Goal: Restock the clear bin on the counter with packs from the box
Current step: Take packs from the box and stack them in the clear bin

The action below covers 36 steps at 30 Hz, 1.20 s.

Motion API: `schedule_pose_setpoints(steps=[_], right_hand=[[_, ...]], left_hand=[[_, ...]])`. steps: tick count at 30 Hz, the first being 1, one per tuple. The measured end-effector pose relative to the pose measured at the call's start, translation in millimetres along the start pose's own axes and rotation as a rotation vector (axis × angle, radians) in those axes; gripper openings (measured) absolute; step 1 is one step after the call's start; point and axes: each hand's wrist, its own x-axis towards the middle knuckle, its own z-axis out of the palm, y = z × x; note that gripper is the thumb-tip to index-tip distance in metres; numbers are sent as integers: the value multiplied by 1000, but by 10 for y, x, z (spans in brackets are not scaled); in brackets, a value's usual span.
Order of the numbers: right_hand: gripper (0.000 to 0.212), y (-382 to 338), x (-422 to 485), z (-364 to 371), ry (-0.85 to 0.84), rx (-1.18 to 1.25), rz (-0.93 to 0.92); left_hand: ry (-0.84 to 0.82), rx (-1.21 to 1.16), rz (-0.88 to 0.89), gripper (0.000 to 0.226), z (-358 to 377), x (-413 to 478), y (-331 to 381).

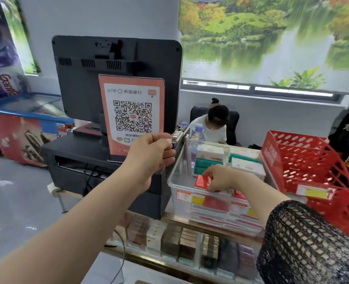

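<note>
One red pack in right hand's grip; sign reads GYB.

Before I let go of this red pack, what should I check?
1. The right hand grips the red pack: ok.
2. The pack is inside the clear bin, front row: ok.
3. The pack lies flat: cannot tell.
4. Free room left of the pack: ok.
5. The left hand steadies the bin: cannot tell, fingers curled by its rear left corner.
</note>
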Motion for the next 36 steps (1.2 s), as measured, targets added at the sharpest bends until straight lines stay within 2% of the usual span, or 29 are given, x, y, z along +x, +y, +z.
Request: schedule_pose_setpoints(steps=[3,7,11,21,23,25,29,32,34,36], right_hand=[[48,23,92,56,-76,-8,17],[60,-19,100,25,-190,11,66],[61,-19,136,-29,-277,120,149],[46,-76,193,20,-321,105,199],[39,-141,122,2,-238,59,161],[35,-176,95,-23,-29,60,84],[29,-372,-72,-60,415,350,-71],[24,-642,-284,17,702,474,-168],[29,-849,-463,173,809,550,-245],[35,-985,-637,368,835,646,-331]], left_hand=[[-2,-7,6,14,-4,9,-43],[-6,-4,-3,17,0,6,-76],[-5,6,-4,18,3,8,-75],[-9,14,-13,20,-50,24,-90],[-9,21,-17,19,-75,21,-105],[-14,23,-21,19,-104,6,-122],[-39,31,-34,19,-188,-46,-200],[-58,36,-59,19,-302,-106,-307],[-73,31,-92,19,-401,-161,-408],[-90,23,-116,18,-473,-238,-514]])
